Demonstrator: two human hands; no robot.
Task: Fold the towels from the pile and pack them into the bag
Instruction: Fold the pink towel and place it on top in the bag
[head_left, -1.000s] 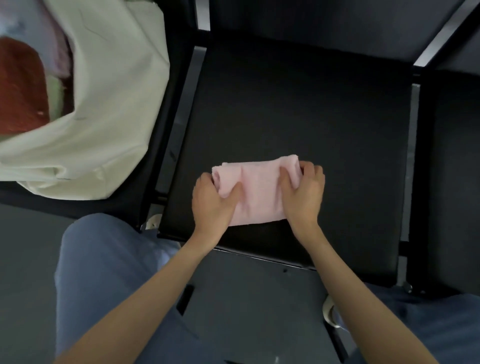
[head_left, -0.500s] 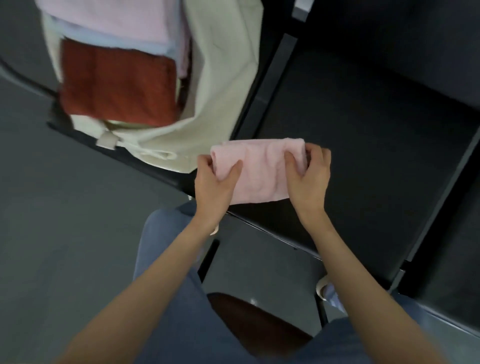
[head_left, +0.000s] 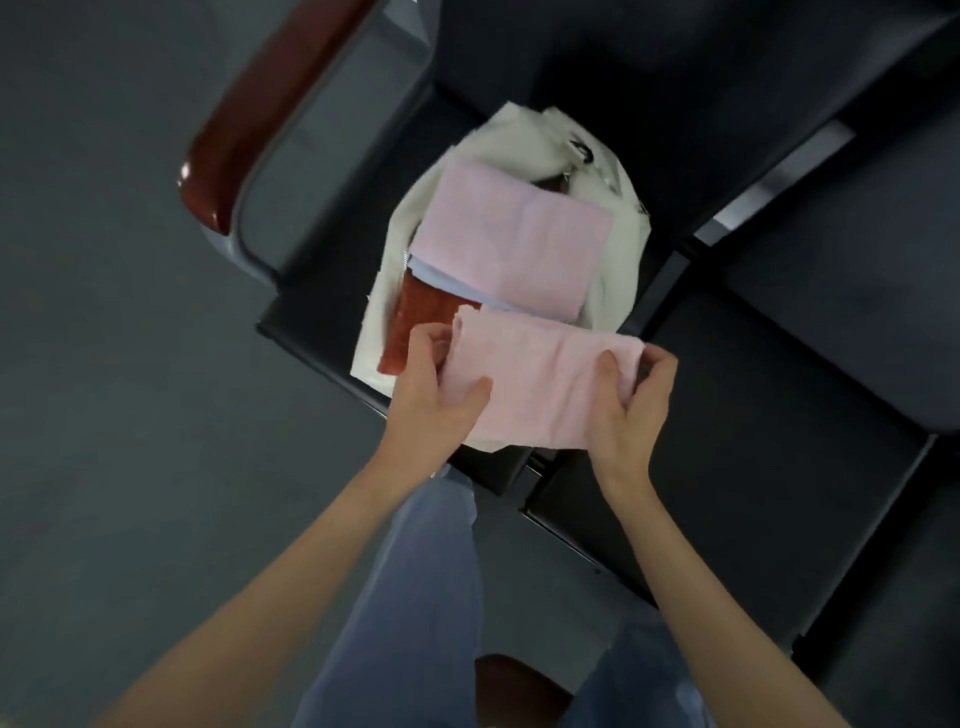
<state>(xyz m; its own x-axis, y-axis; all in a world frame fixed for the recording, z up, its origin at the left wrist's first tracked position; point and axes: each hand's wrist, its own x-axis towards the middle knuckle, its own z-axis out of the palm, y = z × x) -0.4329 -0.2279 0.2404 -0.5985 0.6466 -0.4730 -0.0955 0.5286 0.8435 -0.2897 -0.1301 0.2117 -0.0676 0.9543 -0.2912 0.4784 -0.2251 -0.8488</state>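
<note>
Dark seats run under everything, with the cream bag just beyond both hands. Left hand and right hand each pinch an end of the folded pink towel, held over the bag's near edge.

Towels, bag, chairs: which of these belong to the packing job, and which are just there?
Part of the job:
- folded pink towel, held by left hand and right hand
- cream bag
- packed pink towel, light blue towel, red towel

Just there:
- black seats
- brown armrest
</note>
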